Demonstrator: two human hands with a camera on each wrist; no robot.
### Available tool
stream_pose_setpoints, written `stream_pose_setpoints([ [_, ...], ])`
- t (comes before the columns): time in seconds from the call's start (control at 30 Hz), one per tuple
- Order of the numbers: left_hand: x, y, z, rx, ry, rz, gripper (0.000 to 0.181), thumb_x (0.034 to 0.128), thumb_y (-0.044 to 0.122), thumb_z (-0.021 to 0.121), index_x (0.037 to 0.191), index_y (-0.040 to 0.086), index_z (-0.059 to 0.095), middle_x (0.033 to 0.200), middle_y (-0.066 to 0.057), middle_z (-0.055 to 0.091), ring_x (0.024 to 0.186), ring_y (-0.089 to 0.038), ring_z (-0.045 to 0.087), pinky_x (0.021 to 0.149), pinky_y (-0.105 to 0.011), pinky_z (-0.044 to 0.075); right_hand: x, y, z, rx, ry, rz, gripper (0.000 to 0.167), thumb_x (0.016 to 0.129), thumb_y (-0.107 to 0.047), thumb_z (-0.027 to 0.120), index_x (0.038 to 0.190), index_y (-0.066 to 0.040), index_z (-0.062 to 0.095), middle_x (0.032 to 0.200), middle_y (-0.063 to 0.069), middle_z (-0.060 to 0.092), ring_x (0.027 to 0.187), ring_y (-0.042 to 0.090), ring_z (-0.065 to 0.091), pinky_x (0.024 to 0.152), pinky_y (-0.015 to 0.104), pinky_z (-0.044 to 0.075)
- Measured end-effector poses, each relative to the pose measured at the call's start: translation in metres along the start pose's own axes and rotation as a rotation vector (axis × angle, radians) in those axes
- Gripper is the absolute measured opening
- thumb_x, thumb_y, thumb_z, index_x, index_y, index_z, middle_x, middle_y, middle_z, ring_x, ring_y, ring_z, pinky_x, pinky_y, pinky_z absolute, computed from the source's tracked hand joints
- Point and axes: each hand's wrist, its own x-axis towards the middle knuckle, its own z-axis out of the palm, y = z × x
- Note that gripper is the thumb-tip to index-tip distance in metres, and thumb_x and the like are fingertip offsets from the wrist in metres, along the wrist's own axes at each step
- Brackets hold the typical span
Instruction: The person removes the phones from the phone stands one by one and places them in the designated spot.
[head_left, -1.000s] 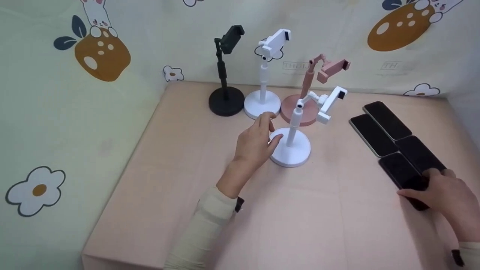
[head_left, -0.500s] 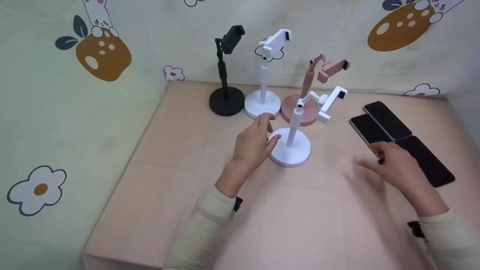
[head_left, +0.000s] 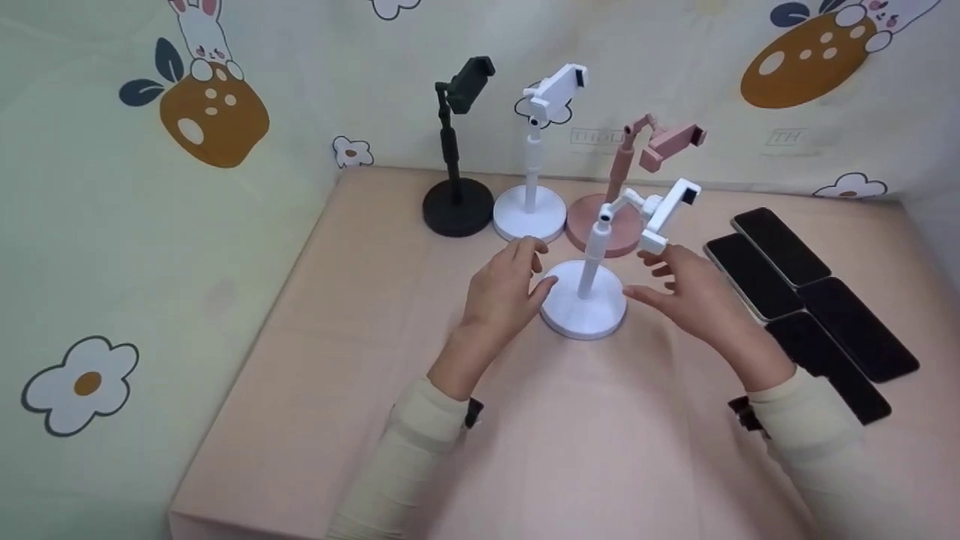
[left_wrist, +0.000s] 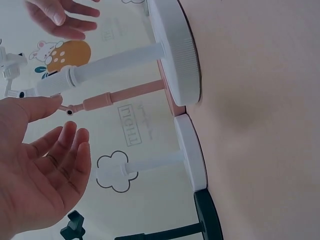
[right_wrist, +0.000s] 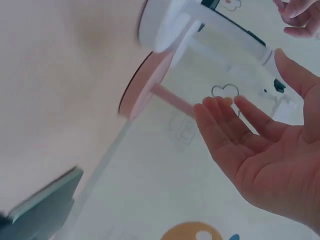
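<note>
A white phone stand (head_left: 583, 319) with a round base and a tilted clamp stands in front of the others. On its left side is my left hand (head_left: 501, 289), fingers loosely bent and nothing held. To its right my right hand (head_left: 697, 300) hovers with fingers spread, also holding nothing. Both wrist views show gaps between my left fingers (left_wrist: 62, 155), my right fingers (right_wrist: 225, 125) and the stand's pole. Behind, in a row, are a black phone stand (head_left: 457, 210), another white phone stand (head_left: 529, 214) and a pink phone stand (head_left: 619, 169).
Several dark-screened phones lie flat on the right side of the table, among them a far phone (head_left: 781, 246) and a near phone (head_left: 832, 367) partly covered by my right sleeve (head_left: 814, 420). A patterned cloth (head_left: 300, 247) hangs behind the pink-covered table (head_left: 337, 360).
My right hand has left the phones at the right and moved left to beside the front white phone stand. My left hand has stayed almost in place.
</note>
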Motion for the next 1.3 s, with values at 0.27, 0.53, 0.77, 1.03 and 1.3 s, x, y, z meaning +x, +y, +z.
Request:
stream_pose_setpoints([
  [0.27,0.001,-0.002,-0.003,-0.028,-0.051,0.019,0.027,0.0962,0.034,0.066,0.118,0.019,0.059,0.113,0.002,0.063,0.100,-0.011,0.063,0.087,-0.021,0.057,0.024,-0.021,0.020,0.247,0.064,-0.129,0.056,0.090,-0.020,0.075,0.138,-0.003,0.051,0.138,0.019,0.056,0.126,0.041,0.057,0.101,0.054,0.053],
  [0.53,-0.002,-0.004,-0.002,-0.024,-0.089,0.000,0.027,0.0962,0.034,0.066,0.118,0.020,0.060,0.115,0.002,0.063,0.103,-0.011,0.064,0.092,-0.022,0.056,0.032,-0.029,0.030,0.226,0.099,-0.134,0.046,0.097,-0.011,0.064,0.138,0.000,0.048,0.133,0.023,0.055,0.124,0.040,0.059,0.108,0.052,0.048],
  [0.77,-0.004,-0.003,0.001,-0.018,-0.102,-0.005,0.026,0.0961,0.034,0.066,0.117,0.020,0.061,0.115,0.003,0.063,0.104,-0.011,0.063,0.092,-0.021,0.056,0.030,-0.027,0.032,0.233,0.115,-0.127,0.043,0.099,-0.012,0.060,0.139,-0.003,0.048,0.134,0.021,0.056,0.125,0.039,0.058,0.108,0.053,0.048],
  [1.03,-0.005,-0.004,0.002,-0.009,-0.123,-0.025,0.026,0.0963,0.035,0.066,0.118,0.021,0.061,0.114,0.004,0.063,0.102,-0.010,0.062,0.091,-0.021,0.056,0.026,-0.023,0.030,0.239,0.115,-0.118,0.046,0.100,-0.013,0.059,0.143,-0.003,0.045,0.135,0.023,0.057,0.126,0.040,0.058,0.108,0.055,0.047],
  [1.3,-0.007,-0.004,0.002,-0.018,-0.121,-0.026,0.025,0.0957,0.033,0.067,0.117,0.021,0.061,0.113,0.003,0.063,0.102,-0.011,0.063,0.091,-0.022,0.056,0.018,-0.012,0.018,0.202,0.145,-0.098,0.046,0.101,-0.014,0.057,0.143,-0.001,0.044,0.135,0.025,0.057,0.125,0.042,0.057,0.109,0.057,0.046],
])
